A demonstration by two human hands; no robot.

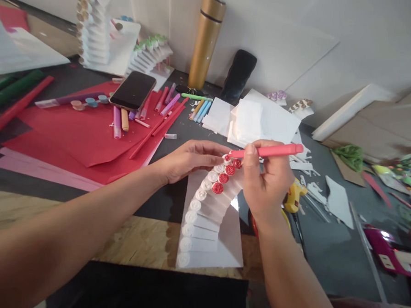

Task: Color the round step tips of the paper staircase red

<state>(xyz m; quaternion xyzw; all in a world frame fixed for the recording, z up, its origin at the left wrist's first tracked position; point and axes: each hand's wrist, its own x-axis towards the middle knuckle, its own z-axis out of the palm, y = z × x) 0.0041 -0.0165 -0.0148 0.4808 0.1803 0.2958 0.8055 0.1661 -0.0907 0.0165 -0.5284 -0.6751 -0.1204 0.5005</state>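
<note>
My right hand grips a red felt-tip marker, its tip against a rolled white paper disc at the far end of a curved paper model. The model is a fan of white paper steps on a white sheet, edged with a row of coiled discs. Several discs near the far end are coloured red; the nearer ones are white. With thumb and fingers closed, my left hand holds the model's far end beside the marker tip. Some of its fingertips are hidden behind the discs.
Red paper sheets lie at left with loose markers and a phone. A gold flask and dark case stand behind. White paper pieces lie beyond my hands. At right are a yellow glue gun and paper scraps.
</note>
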